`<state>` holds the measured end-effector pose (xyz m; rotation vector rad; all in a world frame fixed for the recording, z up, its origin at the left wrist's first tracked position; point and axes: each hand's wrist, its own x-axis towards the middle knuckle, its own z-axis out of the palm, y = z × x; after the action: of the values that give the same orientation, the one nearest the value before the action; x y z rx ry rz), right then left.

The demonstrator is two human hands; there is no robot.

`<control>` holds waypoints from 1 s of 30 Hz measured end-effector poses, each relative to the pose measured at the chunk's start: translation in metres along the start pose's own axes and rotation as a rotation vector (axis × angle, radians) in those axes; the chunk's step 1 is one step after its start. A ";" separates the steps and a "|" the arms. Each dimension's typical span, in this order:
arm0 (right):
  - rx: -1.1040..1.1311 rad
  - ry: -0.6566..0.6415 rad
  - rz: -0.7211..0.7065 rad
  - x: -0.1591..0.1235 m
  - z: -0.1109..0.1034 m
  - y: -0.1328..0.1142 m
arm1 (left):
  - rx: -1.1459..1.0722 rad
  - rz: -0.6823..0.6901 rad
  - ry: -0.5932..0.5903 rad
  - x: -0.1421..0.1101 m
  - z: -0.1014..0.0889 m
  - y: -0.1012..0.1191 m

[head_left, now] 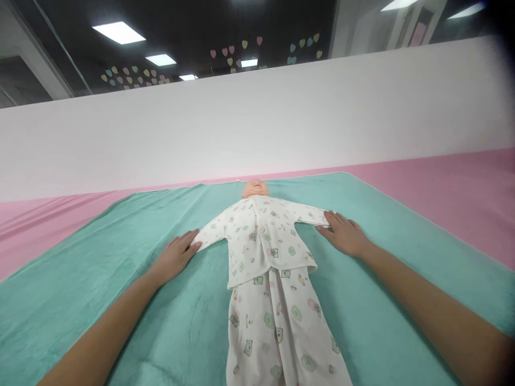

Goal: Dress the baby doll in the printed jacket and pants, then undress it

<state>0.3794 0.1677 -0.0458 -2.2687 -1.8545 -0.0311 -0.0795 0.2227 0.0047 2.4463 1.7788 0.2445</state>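
A baby doll [256,187] lies on its back with its head at the far end, dressed in a white printed top [263,236] and matching trousers [284,327]. Both sleeves are spread outward, and no doll hands show at the cuffs. My left hand [176,257] rests at the end of the left-hand sleeve [211,231], fingers stretched and thumb against the cuff. At the other cuff, my right hand [344,234] lies with fingers extended over the edge of the right-hand sleeve [309,214], its thumb just below. The trouser legs run out of the bottom of view.
Beneath the doll is a teal blanket [169,332], spread over a pink sheet [450,187]. A white wall panel [257,128] stands behind the far edge. Above it, dark glass [281,27] carries heart stickers and reflected ceiling lights.
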 end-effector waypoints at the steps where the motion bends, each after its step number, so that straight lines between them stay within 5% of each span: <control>1: -0.001 -0.001 0.001 0.000 0.000 0.000 | 0.000 0.001 0.002 0.000 0.000 0.000; 17: 0.021 0.027 -0.007 -0.001 0.001 0.000 | 0.008 0.029 0.014 0.001 0.000 -0.001; 30: 0.387 0.365 0.115 -0.003 -0.022 0.000 | -0.033 0.078 0.010 0.005 0.004 -0.008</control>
<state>0.3809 0.1612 -0.0250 -1.9443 -1.4039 -0.0582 -0.0851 0.2297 -0.0002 2.4983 1.6711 0.2906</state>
